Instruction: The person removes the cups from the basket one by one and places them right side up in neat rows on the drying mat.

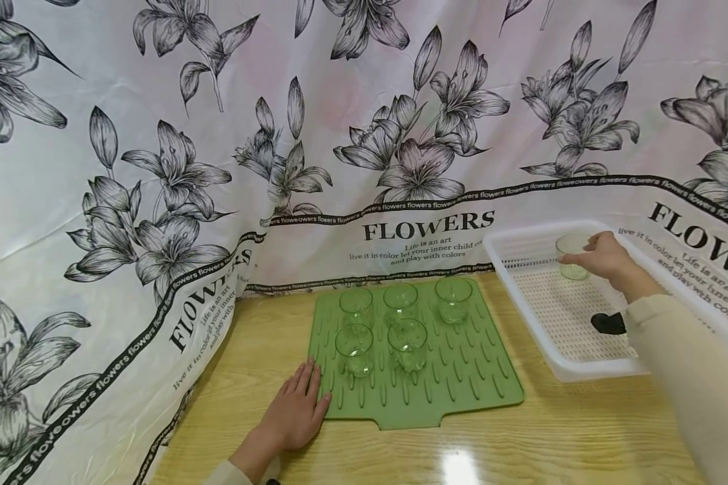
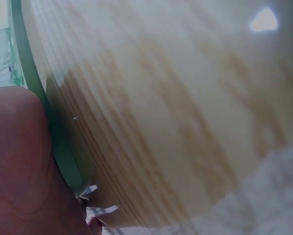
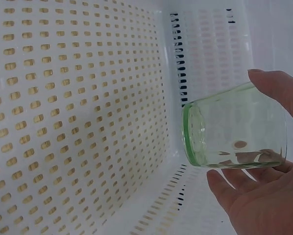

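My right hand [image 1: 607,259] holds a clear, green-tinted drinking glass [image 3: 239,129] between thumb and fingers, inside the far end of a white perforated plastic basket [image 1: 558,369]. In the right wrist view the glass's thick green base points toward the basket floor; whether it touches the floor I cannot tell. My left hand [image 1: 297,407] lies flat with extended fingers at the left edge of a green ridged mat [image 1: 473,384]. Several similar glasses stand upright on that mat, among them a front-left glass [image 1: 355,350], a front-right glass [image 1: 408,345] and a back-right glass [image 1: 453,300].
Under the mat and basket is a light wood-grain table [image 1: 261,320]. A white floral cloth [image 1: 315,249] with printed lettering hangs behind and along the sides. Beside my right wrist shows a small black object [image 1: 608,323], its kind unclear.
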{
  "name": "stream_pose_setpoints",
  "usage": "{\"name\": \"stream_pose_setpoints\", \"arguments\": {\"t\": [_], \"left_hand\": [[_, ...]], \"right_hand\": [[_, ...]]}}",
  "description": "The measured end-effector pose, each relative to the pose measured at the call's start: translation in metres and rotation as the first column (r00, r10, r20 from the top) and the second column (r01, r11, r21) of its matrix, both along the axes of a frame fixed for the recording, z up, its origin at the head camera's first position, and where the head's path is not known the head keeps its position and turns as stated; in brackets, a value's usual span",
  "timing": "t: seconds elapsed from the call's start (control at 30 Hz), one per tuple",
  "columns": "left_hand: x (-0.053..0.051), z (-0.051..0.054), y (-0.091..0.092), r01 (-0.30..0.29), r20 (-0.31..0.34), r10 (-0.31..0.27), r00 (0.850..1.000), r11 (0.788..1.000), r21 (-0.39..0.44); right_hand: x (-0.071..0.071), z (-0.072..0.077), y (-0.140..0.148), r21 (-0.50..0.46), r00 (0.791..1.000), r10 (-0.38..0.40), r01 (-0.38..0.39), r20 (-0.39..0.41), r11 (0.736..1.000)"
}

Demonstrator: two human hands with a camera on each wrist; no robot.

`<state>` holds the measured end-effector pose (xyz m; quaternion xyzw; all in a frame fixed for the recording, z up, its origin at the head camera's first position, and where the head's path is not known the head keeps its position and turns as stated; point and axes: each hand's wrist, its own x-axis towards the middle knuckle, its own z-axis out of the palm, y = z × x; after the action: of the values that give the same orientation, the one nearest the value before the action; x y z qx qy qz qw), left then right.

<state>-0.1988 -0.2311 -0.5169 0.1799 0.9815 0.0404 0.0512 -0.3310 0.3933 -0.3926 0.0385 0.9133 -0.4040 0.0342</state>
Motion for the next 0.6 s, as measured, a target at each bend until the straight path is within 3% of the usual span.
{"name": "stream_pose_setpoints", "arguments": {"t": [0.43, 0.6], "left_hand": [[0.007, 0.011, 0.003, -0.003, 0.026, 0.003, 1.0, 1.0, 0.017], [0.006, 0.009, 0.004, -0.007, 0.026, 0.006, 1.0, 1.0, 0.013]], "right_hand": [[0.006, 0.009, 0.0, -0.002, 0.999, -0.014, 0.013, -0.051, 1.0], [0.008, 0.013, -0.002, -0.01, 0.998, -0.011, 0.01, -0.063, 1.0]]}}
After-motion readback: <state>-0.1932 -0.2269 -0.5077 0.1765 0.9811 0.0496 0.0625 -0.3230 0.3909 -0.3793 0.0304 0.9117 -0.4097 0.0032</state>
